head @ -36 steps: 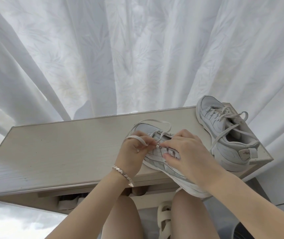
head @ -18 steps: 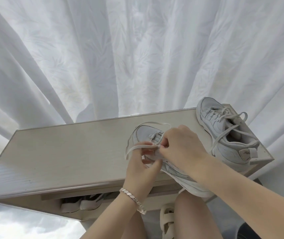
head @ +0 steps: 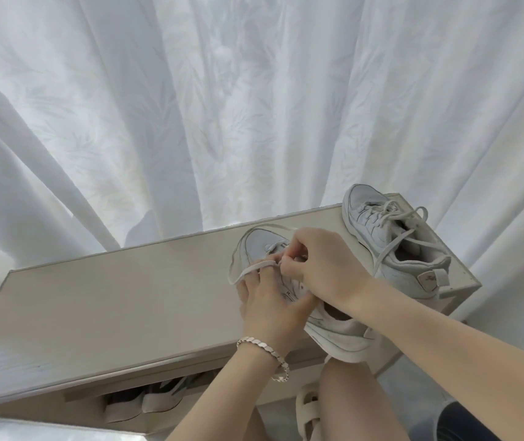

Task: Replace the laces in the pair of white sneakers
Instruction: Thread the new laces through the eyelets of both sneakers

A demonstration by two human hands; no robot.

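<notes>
A white sneaker (head: 337,337) lies on the near right part of the pale cabinet top (head: 127,300), its heel overhanging the front edge. My left hand (head: 265,302) holds the shoe's side from below, and a flat white lace (head: 248,268) loops over its fingers. My right hand (head: 321,265) is over the eyelets, fingertips pinching the lace near the tongue. The second white sneaker (head: 391,240) stands laced at the cabinet's far right corner, its lace ends loose.
A white curtain (head: 222,106) hangs right behind the cabinet. Under the top, an open shelf holds other shoes (head: 146,405). My knees and a pale sandal (head: 308,409) are below the front edge.
My right hand has moved up toward the toe end of the lacing. My left hand slid lower along the shoe's side. The view shifted, with the cabinet seen from further left.
</notes>
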